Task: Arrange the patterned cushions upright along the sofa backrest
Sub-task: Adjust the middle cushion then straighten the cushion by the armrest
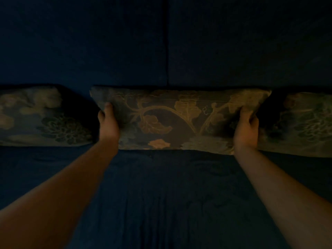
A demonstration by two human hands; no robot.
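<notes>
Both our hands are on the middle cushion (179, 119), centre of the frame. Left hand (107, 123) clamps its left edge, thumb on the front face, fingers wrapped behind and hidden. Right hand (247, 128) clamps the right edge the same way, thumb forward, fingers curled round the side.

The cushion stands upright, bottom edge on the sofa seat (161, 194), top edge against the backrest (89, 42). Floral pattern, tan on dark.

Edges and clearance:
- Left cushion (41, 117), mid left of the frame, is also upright against the backrest. A dark gap separates it from the middle one, and our left hand sits in that gap.
- Right cushion (301, 124), mid right, runs off the frame edge. It's just beside the middle cushion; the shadow between them is too dark to tell whether they touch.
- The seat in the lower half is open dark blue fabric, with only our forearms crossing it.

A vertical seam (167, 42) splits the backrest into two panels, landing just left of the held cushion's centre.

Lighting is very dim, and both outer cushions are blurred.
</notes>
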